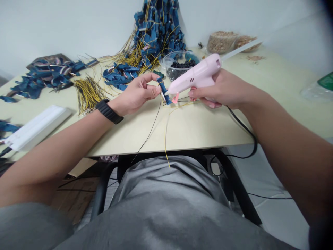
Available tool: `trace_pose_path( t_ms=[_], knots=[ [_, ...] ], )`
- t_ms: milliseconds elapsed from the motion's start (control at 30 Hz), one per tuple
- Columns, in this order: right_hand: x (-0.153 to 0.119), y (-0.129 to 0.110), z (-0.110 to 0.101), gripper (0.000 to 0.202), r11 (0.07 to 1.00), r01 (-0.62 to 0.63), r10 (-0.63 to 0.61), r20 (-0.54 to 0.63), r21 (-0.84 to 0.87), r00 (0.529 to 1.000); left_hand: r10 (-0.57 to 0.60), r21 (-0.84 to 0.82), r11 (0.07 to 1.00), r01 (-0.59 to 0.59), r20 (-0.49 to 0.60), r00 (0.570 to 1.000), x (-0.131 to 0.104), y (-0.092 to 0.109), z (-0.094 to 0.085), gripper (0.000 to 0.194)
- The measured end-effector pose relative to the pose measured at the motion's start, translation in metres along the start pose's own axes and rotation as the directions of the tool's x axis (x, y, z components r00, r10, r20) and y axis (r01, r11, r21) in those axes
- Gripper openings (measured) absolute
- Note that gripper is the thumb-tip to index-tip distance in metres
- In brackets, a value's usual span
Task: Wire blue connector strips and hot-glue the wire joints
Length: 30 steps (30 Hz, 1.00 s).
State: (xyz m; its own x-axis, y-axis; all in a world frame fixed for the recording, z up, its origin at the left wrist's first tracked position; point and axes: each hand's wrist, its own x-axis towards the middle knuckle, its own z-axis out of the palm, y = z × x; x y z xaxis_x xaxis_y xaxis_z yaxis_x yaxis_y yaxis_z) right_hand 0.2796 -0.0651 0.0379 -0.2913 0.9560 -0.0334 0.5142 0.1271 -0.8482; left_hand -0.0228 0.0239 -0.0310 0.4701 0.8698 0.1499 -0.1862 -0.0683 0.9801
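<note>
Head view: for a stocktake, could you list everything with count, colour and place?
Glue gun: one, pale pink, centre
Strip: one, blue, gun's tip
Heaps: several, blue, back and left
Wire bundle: one, yellow, left
Tub: one, clear, behind gun
Bits: many, black, in tub
Containers: two, tan contents, back right
Box: one, white, left
Table: one, pale yellow, beneath
Chair: one, black, below
Cable: one, black, right
Watch: one, black, left wrist
Left hand: one, bare, at strip
Right hand: one, bare, around gun

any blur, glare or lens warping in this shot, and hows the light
Head view: soft light, faint shadows; pale haze over the wall at upper right, corner beyond it dark; plastic item at right edge smeared; glue gun fairly clear; right forearm looks stretched, probably wide-lens distortion.
</note>
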Motion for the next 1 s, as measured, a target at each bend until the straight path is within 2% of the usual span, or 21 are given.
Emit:
trace_pose_path(
  t_ms=[133,300,433,533,600,633,700,733,767,833,900,1000],
  knots=[
    [0.000,0.000,-0.002,0.014,0.998,0.008,-0.009,0.015,0.066,1.000,0.010,0.050,0.999,-0.009,-0.011,1.000,0.002,-0.002,-0.006,0.036],
    [0.001,0.002,-0.004,0.015,0.988,-0.005,0.008,-0.018,0.156,1.000,-0.014,0.054,0.998,0.014,0.005,1.000,0.003,-0.003,-0.014,0.039],
    [0.000,0.000,-0.007,0.015,0.979,0.021,0.000,-0.102,0.202,0.995,-0.013,0.042,0.999,0.012,0.025,1.000,0.004,-0.006,-0.018,0.046],
    [-0.002,0.000,-0.020,0.018,0.965,0.082,-0.030,-0.208,0.249,0.978,0.004,0.034,0.999,-0.005,0.024,1.000,0.004,-0.009,-0.022,0.048],
    [-0.005,0.005,-0.034,0.027,0.963,0.092,0.000,-0.338,0.255,0.941,0.011,0.031,0.999,-0.012,0.036,0.999,0.005,-0.011,-0.024,0.047],
    [-0.006,0.009,-0.042,0.028,0.969,0.079,0.030,-0.426,0.235,0.904,0.012,0.028,1.000,-0.014,0.046,0.999,0.005,-0.012,-0.025,0.046],
    [-0.011,0.020,-0.059,0.025,0.991,0.025,0.061,-0.615,0.130,0.786,0.015,0.018,1.000,-0.016,0.061,0.998,0.006,-0.014,-0.027,0.046],
    [-0.014,0.026,-0.067,0.021,0.998,-0.034,0.060,-0.675,0.052,0.735,0.017,0.013,1.000,-0.018,0.064,0.998,0.006,-0.014,-0.027,0.045],
    [-0.018,0.033,-0.074,0.014,0.996,-0.086,0.051,-0.708,-0.014,0.704,0.020,0.010,1.000,-0.021,0.068,0.997,0.006,-0.014,-0.028,0.045],
    [-0.026,0.048,-0.086,0.008,0.965,-0.260,0.150,-0.741,-0.034,0.654,0.024,0.003,1.000,-0.025,0.081,0.996,0.006,-0.013,-0.027,0.043],
    [-0.032,0.064,-0.093,0.007,0.926,-0.377,0.268,-0.704,0.000,0.658,0.018,-0.012,1.000,-0.017,0.100,0.995,0.004,-0.010,-0.024,0.043],
    [-0.033,0.090,-0.098,0.017,0.888,-0.459,0.316,-0.706,-0.014,0.634,-0.015,-0.022,1.000,0.018,0.094,0.995,-0.001,-0.002,-0.017,0.043]
  ],
)
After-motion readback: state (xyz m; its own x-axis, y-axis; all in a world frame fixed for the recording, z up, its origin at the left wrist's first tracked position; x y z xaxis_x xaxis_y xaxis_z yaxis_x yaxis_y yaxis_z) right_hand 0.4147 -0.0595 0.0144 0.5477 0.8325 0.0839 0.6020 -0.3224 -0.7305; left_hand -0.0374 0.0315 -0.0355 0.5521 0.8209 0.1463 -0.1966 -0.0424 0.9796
